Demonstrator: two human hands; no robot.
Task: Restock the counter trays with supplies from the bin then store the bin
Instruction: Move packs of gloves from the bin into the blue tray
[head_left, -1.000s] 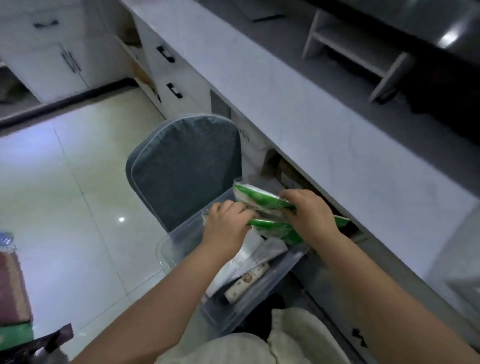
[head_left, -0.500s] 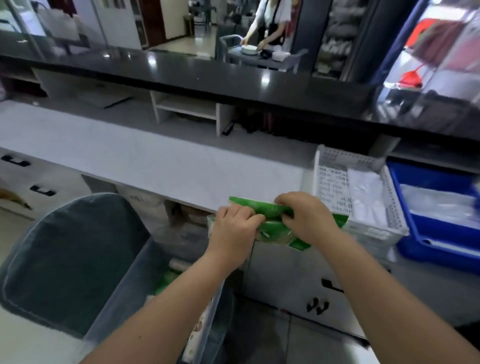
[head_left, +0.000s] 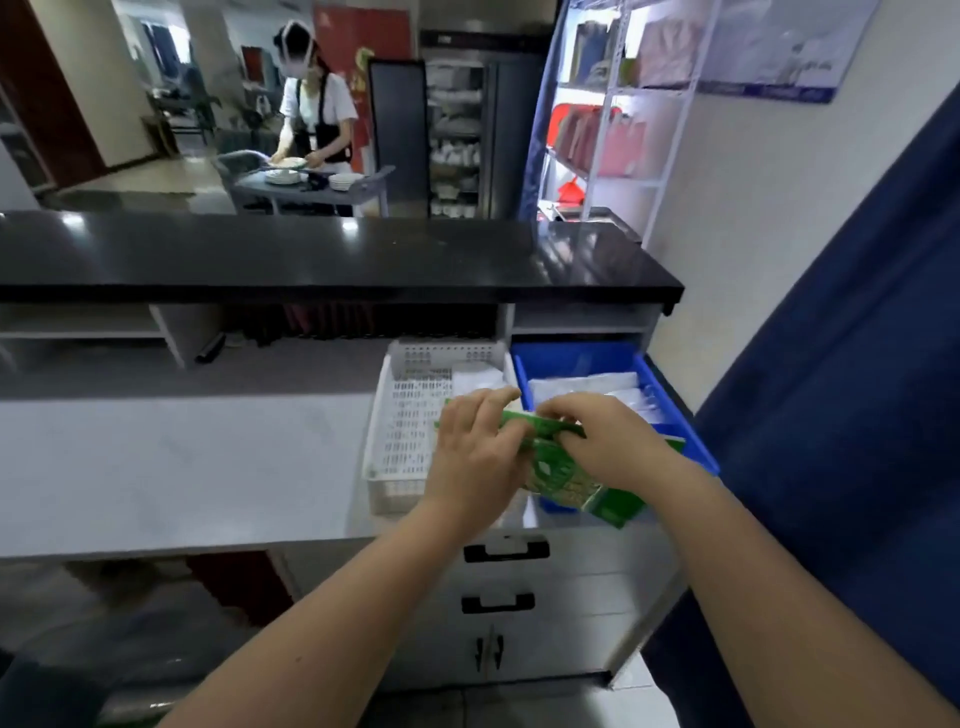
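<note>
**Two hands, one stack of green packets above the trays**

Half a second ago the packets were in front of the counter's edge, left of the white tray, with the clear bin and a grey chair back below them. Now the bin and chair are out of sight and the stack is held over the seam where the two trays meet.

The pale counter (head_left: 182, 457) is smooth and faintly veined, with a glossy black ledge (head_left: 311, 254) running above it. A dark blue curtain (head_left: 857, 415) hangs in soft folds at the right. The white tray (head_left: 400, 431) is rectangular hard plastic, its floor and walls pierced with rows of slots. Touching its right side is the blue tray (head_left: 571, 358), solid-walled, with clear-wrapped white items inside.

The green packets (head_left: 566, 478) are flat, shiny and printed, tilted down toward the right. The left hand (head_left: 475, 457) grips their left end, fingers curled close together over the top. The right hand (head_left: 613, 447) pinches the upper edge between thumb and fingertips.
</note>
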